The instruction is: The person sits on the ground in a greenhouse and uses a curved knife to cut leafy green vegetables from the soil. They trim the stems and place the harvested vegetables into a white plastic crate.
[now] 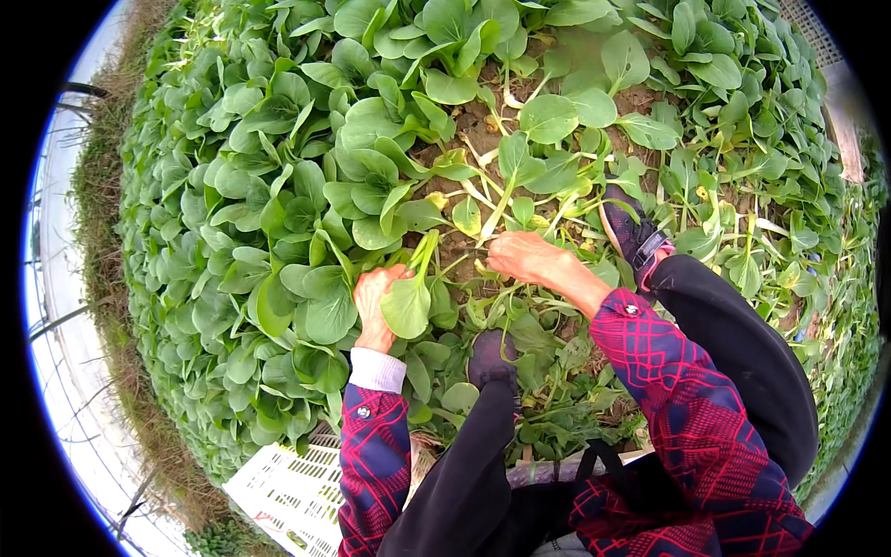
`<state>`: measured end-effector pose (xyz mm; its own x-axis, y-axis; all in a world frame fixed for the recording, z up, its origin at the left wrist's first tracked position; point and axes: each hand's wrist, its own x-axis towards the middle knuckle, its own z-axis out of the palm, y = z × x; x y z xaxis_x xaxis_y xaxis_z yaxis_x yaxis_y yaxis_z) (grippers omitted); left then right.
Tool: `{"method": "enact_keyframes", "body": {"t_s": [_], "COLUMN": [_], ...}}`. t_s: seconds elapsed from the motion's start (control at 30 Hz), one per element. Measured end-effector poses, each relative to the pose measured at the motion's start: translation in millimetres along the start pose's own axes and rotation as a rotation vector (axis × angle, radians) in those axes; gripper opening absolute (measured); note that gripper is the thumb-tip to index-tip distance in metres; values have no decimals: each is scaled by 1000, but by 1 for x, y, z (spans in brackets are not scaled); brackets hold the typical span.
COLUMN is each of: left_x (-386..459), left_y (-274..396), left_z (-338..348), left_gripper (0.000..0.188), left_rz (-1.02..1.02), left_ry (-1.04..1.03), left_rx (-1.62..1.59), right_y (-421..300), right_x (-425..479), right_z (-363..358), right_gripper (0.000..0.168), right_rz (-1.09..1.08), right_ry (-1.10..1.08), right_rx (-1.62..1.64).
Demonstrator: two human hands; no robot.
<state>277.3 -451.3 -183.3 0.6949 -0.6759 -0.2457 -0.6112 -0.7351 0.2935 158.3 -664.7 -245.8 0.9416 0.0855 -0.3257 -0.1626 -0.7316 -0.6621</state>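
Broad-leaved greens with pale stems, like bok choy (327, 292), grow densely in front of me and to the left. My left hand (379, 303) is among them, closed around a plant whose stems and a drooping leaf (406, 306) stick out past the fingers. Just right of it, over bare soil, my right hand (518, 257) is curled; a thin dark piece shows at its fingertips, too small to name. Cut or loose leaves and pale stems (498, 209) lie on the soil beyond the right hand.
A white slatted plastic crate (292, 494) stands at the lower left by my left sleeve. My shoes (633, 233) are planted among loose leaves. Dry grass (104, 278) and a pale sheet wall (62, 348) edge the bed at left. Another crate (811, 31) shows at the upper right.
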Motion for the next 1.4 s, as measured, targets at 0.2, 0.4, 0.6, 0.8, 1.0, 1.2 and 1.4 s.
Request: {"method": "enact_keyframes", "body": {"t_s": [0.2, 0.4, 0.6, 0.8, 1.0, 1.2, 1.4], "left_x": [-7, -7, -10, -9, -14, -35, -31], "left_y": [9, 43, 55, 56, 74, 72, 57], "left_z": [-50, -24, -25, -43, -44, -62, -57], "left_gripper": [37, 42, 30, 29, 26, 25, 24], "left_rz": [-332, -319, -362, -200, -152, -74, -129], "left_ry": [-100, -316, -320, -411, -383, -331, -446], "left_rx": [-1296, -1619, -1586, -1393, -1376, -1474, -1319], "right_y": [-28, -62, -35, -14, -13, 8, -26], "right_x": [-32, -21, -28, -26, -34, -29, -48], "right_z": [-57, -63, -47, -35, -35, -47, -80], "right_gripper": [26, 43, 36, 19, 9, 12, 44], "right_rz": [109, 190, 238, 158, 256, 281, 370], "right_ry": [649, 420, 336, 612, 726, 753, 474], "right_rx": [-66, 1352, 1220, 122, 63, -66, 812]}}
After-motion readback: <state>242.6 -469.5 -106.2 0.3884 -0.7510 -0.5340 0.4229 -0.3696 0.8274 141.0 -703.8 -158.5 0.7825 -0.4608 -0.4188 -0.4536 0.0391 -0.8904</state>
